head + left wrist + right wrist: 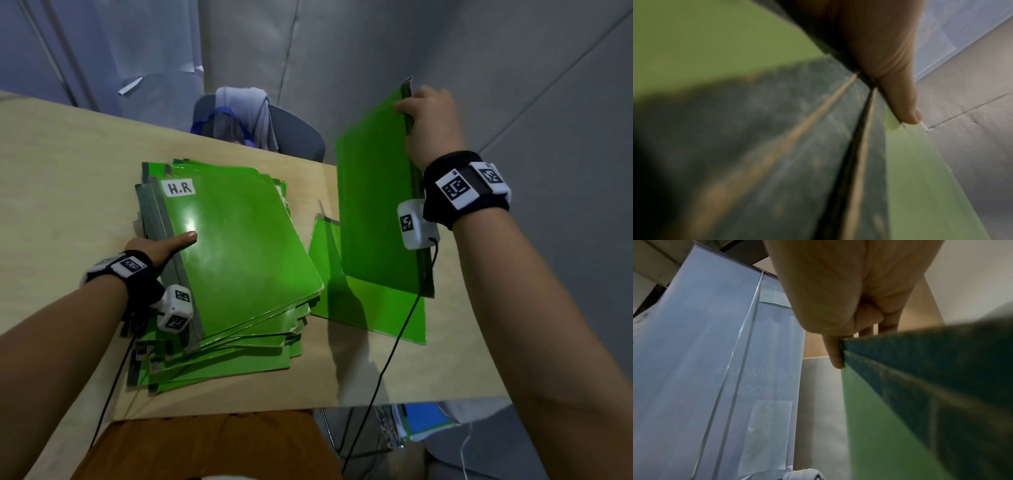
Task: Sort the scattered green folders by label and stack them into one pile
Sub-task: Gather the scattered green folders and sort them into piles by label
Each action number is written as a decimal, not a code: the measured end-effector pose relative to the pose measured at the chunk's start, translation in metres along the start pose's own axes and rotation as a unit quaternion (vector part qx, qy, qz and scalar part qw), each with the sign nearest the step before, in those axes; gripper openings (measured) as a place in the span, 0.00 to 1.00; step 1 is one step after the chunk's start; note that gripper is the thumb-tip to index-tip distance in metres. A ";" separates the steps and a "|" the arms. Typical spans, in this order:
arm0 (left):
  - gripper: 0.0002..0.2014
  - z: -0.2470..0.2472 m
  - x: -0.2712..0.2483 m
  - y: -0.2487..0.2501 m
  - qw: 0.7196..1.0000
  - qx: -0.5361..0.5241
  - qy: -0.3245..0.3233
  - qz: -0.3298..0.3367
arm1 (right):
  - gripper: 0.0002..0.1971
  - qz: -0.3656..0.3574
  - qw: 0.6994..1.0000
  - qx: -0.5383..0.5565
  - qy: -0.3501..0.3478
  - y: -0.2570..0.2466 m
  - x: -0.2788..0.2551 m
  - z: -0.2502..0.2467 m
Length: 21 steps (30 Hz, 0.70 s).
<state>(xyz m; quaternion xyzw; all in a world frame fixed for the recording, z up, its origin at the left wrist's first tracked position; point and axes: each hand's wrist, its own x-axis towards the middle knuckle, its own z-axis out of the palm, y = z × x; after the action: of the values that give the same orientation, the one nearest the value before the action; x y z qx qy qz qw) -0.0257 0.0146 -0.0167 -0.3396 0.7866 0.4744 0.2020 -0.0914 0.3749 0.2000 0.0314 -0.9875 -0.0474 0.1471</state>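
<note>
Nearest the viewer, at six o'clock in the head view, an orange garment (205,445) is showing below the edge of the pale wooden desk (68,164).

Just beyond it, at about eight o'clock, the left hand (156,248) is lying against the spine side of a pile of green folders (226,308). Its thumb is stretching straight out over the top folder (239,253); the other fingers are hidden behind the pile's edge, so I cannot tell whether they are curling under it. In the left wrist view one finger (898,100) is pressing straight along the dark spine. The pile is sitting unevenly, its lower folders fanning out toward six o'clock. A white label (180,188) reading "H.R" is sitting at the top folder's far left corner.

At three o'clock from the pile, a single green folder (376,308) is lying flat on the desk, partly covered. Above it, the right hand (431,126) is holding another green folder (373,205) upright, gripping its dark spine edge near the top at about one o'clock, fingers wrapped round the front face. The right wrist view is showing the fingers (835,353) clamping that edge.

Farthest off, at twelve o'clock, a grey chair (294,133) with a pale cloth (246,109) draped over it is standing behind the desk.
</note>
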 end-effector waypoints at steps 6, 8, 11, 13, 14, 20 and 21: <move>0.41 -0.002 0.000 0.000 1.000 0.009 -0.004 -0.001 | 0.15 -0.019 0.996 -0.084 0.038 0.002 -0.002 -0.018; 0.36 -0.002 -0.001 0.001 1.000 0.004 -0.004 0.000 | 0.12 -0.017 0.993 -0.110 0.050 0.003 -0.002 -0.023; 0.31 -0.003 -0.004 0.001 1.000 0.001 0.001 0.001 | 0.11 0.044 0.994 -0.077 0.061 0.007 -0.003 -0.026; 0.30 -0.004 -0.006 0.002 1.000 0.001 0.001 0.001 | 0.10 0.060 0.996 -0.033 0.061 0.012 -0.004 -0.021; 0.30 -0.004 -0.006 0.002 1.000 -0.001 -0.001 0.000 | 0.10 0.060 0.997 0.000 0.056 0.016 -0.005 -0.017; 0.30 -0.006 -0.002 0.002 1.000 0.009 -0.004 0.002 | 0.07 0.114 0.940 0.320 0.037 0.049 -0.015 0.007; 0.30 -0.005 -0.002 0.002 1.000 0.011 -0.001 0.002 | 0.09 0.144 0.924 0.352 0.032 0.059 -0.019 0.014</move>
<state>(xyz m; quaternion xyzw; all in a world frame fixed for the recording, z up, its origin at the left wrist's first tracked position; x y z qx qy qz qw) -0.0260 0.0112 -0.0115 -0.3349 0.7926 0.4662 0.2055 -0.0803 0.4363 0.1871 -0.0599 -0.9292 0.3259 0.1634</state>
